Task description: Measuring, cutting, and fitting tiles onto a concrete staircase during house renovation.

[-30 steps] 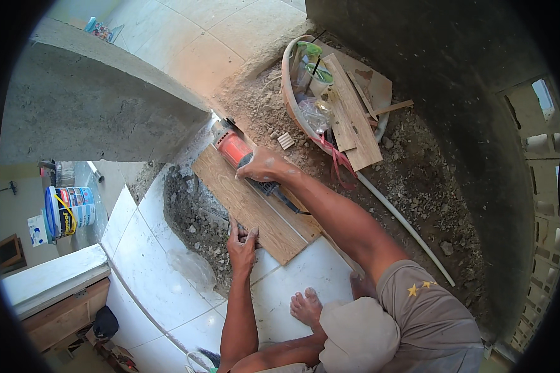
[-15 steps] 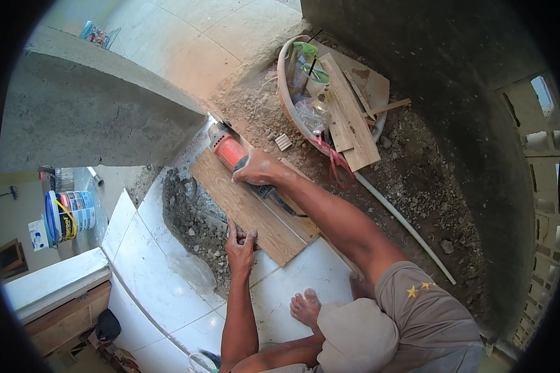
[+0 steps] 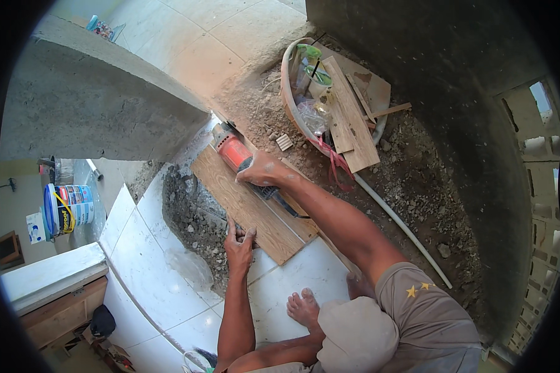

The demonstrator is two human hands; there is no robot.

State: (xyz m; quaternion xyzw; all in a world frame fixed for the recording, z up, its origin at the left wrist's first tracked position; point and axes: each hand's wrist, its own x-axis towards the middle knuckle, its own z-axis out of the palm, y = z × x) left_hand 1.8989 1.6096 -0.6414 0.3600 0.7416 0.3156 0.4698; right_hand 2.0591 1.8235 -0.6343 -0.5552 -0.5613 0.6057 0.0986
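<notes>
My right hand (image 3: 262, 169) is closed around the body of a red and black angle grinder (image 3: 233, 151). The tool lies along a brown wood-grain tile plank (image 3: 242, 210), its head pointing to the far end near the concrete wall. A light straight line runs lengthwise along the plank beside the tool. At the plank's left edge, my left hand (image 3: 239, 248) grips the side, with the index finger and thumb showing and the other fingers partly hidden. The grinder's disc cannot be made out.
Rubble (image 3: 196, 211) lies left of the plank on white floor tiles (image 3: 298, 273). To the right stands a basin (image 3: 286, 93) with bags and plank offcuts (image 3: 354, 133). A white pipe (image 3: 404, 230) crosses the dirt. A concrete wall (image 3: 106, 99) rises at left, near a paint bucket (image 3: 71, 209).
The grinder and my right hand have shifted very slightly toward the near right along the plank. My left hand keeps its place at the plank's edge. The view has tilted slightly.
</notes>
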